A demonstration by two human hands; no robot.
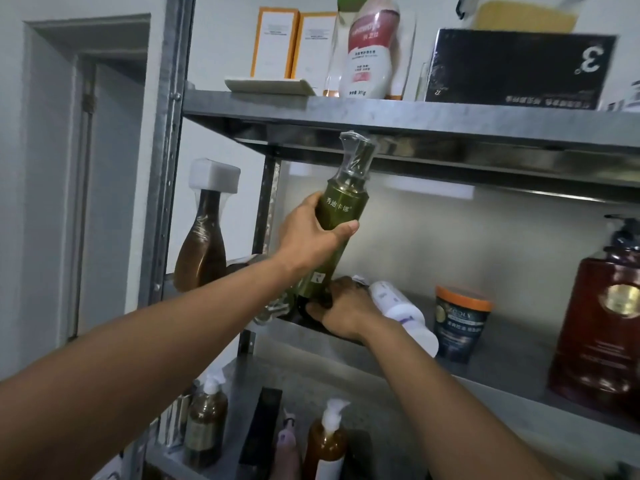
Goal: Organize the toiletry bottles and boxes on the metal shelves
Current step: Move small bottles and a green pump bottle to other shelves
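Observation:
A tall green bottle [337,216] with a clear cap stands slightly tilted at the front left of the middle metal shelf [502,368]. My left hand [311,233] is wrapped around the bottle's upper body. Down at the bottle's base, my right hand [343,306] grips a dark rounded part, either the bottle's foot or a separate dark item; I cannot tell which. A white bottle [401,310] lies on its side just right of that hand.
A brown wrapped bottle [202,251] leans at the shelf's left post. An orange-lidded jar [459,322] and a dark red pump bottle [602,323] stand to the right. Boxes and a white-red bottle [372,50] fill the top shelf. Several pump bottles [327,441] crowd the lowest shelf.

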